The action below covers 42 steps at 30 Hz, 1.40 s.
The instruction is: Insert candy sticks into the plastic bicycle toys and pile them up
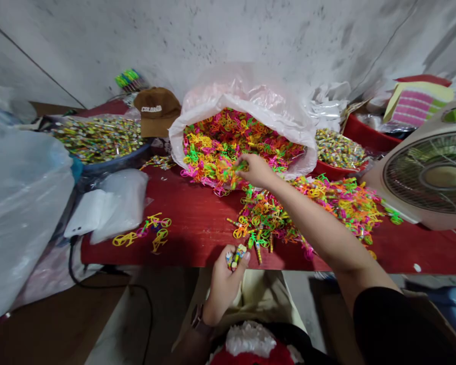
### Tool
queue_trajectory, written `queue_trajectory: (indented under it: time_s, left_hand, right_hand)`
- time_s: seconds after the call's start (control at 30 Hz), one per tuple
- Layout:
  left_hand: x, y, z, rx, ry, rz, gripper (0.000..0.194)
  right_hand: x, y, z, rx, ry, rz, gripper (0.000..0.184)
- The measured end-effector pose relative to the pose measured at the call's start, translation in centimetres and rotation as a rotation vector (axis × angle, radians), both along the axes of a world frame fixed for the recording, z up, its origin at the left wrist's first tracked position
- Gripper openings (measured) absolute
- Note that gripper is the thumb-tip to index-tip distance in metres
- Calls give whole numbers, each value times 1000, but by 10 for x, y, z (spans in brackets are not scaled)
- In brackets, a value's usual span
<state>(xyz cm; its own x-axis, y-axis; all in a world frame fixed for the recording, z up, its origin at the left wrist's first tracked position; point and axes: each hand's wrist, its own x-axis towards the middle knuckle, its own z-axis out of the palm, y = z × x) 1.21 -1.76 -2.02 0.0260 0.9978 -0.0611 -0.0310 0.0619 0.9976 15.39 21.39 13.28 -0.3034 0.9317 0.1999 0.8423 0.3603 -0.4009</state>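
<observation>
Neon plastic bicycle toys (228,152) spill from a white sack (243,96); the right hand (256,170) pinches one, the left hand (224,284) curls around several, which a loose grip could drop onto the table (182,223).

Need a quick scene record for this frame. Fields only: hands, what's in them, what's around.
left hand: holds small colored pieces; wristwatch on the wrist
right hand: pinches a green plastic piece at the bag's mouth
bag: white plastic sack, filled with neon plastic bicycle shapes
surface: red table, with a loose heap of neon bicycle shapes
around: brown cap; blue basin; red basin; white fan
</observation>
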Motion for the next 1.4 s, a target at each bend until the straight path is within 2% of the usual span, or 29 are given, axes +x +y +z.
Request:
queue_trajectory:
  time_s: [0.13,0.23,0.3,0.33,0.43,0.47,0.53,0.63,0.7,0.8,0.87,0.97,1.13,1.27,1.4]
  left_hand:
    - [-14,7,-9,0,12,85,43]
    - [-31,14,-13,14,52,163,43]
    - [-42,20,-14,20,75,218,44]
    - [-46,22,-14,16,79,244,44]
    - [-54,27,-13,7,68,297,42]
    - [-54,27,-12,13,63,298,41]
    - [-53,26,-8,38,61,271,39]
    - [-46,20,-2,64,50,183,38]
    - [-39,15,2,62,24,131,37]
    - [-28,5,6,71,-25,114,34]
    - [-23,-1,9,79,-56,118,34]
    - [-19,-6,15,68,-90,86,33]
    - [-19,-7,24,55,-84,81,30]
    - [-36,-1,22,-3,-118,192,40]
    - [-68,10,17,-40,-190,265,37]
  right_hand:
    - [-33,-28,-41,-96,28,87,21]
    - [-41,-34,-60,-123,31,139,11]
    - [-40,-36,-61,-103,40,159,6]
    - [-38,-38,-58,-73,58,154,9]
    - [-28,-54,-47,19,308,119,18]
    - [-24,-64,-45,-4,452,133,19]
    - [-18,-90,-43,-169,722,201,24]
    - [-13,-132,-54,-469,873,237,41]
    - [-11,-155,-66,-520,879,201,43]
    - [-10,-176,-83,-442,861,208,45]
    - [-8,-184,-90,-391,870,204,50]
    - [-5,-191,-92,-373,910,147,54]
    - [-12,-194,-87,-330,842,187,38]
    - [-25,-190,-93,-369,747,207,29]
    - [-41,-182,-102,-481,859,199,29]
